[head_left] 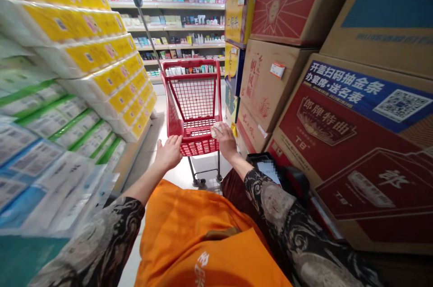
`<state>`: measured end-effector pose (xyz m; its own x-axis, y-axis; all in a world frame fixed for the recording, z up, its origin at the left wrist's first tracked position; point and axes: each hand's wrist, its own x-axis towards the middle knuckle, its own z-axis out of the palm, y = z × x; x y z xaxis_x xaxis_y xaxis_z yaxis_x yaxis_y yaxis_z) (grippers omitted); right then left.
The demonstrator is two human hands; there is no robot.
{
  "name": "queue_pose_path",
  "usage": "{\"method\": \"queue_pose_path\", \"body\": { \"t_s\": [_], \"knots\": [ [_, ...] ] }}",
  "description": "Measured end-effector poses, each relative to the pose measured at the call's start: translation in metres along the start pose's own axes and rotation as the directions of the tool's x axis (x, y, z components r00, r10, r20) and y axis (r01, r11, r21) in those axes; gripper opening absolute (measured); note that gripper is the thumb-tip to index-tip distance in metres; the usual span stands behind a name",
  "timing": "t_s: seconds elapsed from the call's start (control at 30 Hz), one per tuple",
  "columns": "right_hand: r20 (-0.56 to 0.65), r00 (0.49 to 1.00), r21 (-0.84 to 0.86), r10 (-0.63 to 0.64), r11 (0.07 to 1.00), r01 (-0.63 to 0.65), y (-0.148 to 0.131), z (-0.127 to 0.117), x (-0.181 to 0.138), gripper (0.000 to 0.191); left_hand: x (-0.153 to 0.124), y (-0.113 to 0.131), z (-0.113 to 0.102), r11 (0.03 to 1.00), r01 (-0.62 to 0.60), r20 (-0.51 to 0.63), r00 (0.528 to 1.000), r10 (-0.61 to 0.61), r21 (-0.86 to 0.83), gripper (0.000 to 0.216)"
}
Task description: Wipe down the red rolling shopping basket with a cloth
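Observation:
A small red shopping cart (199, 147) stands in front of me on the pale floor, its mesh basket facing me. At the cart's near left corner is my left hand (169, 152), fingers stretched out and thumb apart, lying against the red rim. My right hand (227, 140) is at the near right corner, closed over a crumpled white wad (216, 130) that looks like cloth or tissue. Its exact kind cannot be made out. I see nothing lying in the basket.
Yellow-and-white packs (77, 54) are stacked at left, above green-edged packs (67, 115). Large cartons (270, 84) wall the right side, with a dark object (270, 169) low beside them. Shelves of small boxes (189, 25) close the far end. A thin pole (149, 30) rises by the cart.

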<state>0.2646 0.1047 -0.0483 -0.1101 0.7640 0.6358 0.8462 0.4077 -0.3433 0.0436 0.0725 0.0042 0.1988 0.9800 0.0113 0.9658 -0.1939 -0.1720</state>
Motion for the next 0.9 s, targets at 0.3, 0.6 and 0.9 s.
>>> {"method": "queue_pose_path", "body": {
  "t_s": [0.3,0.6,0.9],
  "knots": [
    [0.058,0.991,0.100,-0.121,0.988,0.114,-0.050,0.024,-0.011,0.040,-0.015,0.013,-0.001,0.999,0.041,-0.045,0.998,-0.040,0.028,0.058],
    [0.063,0.993,0.101,-0.100,0.991,0.094,-0.017,0.004,-0.004,0.045,-0.025,0.024,-0.004,0.998,0.030,0.010,1.000,-0.030,-0.060,0.065],
    [-0.029,0.997,0.010,-0.069,0.998,0.070,0.033,0.005,-0.002,0.046,-0.028,0.060,-0.018,0.982,-0.032,-0.089,0.996,0.016,-0.185,0.054]
  ]
}}
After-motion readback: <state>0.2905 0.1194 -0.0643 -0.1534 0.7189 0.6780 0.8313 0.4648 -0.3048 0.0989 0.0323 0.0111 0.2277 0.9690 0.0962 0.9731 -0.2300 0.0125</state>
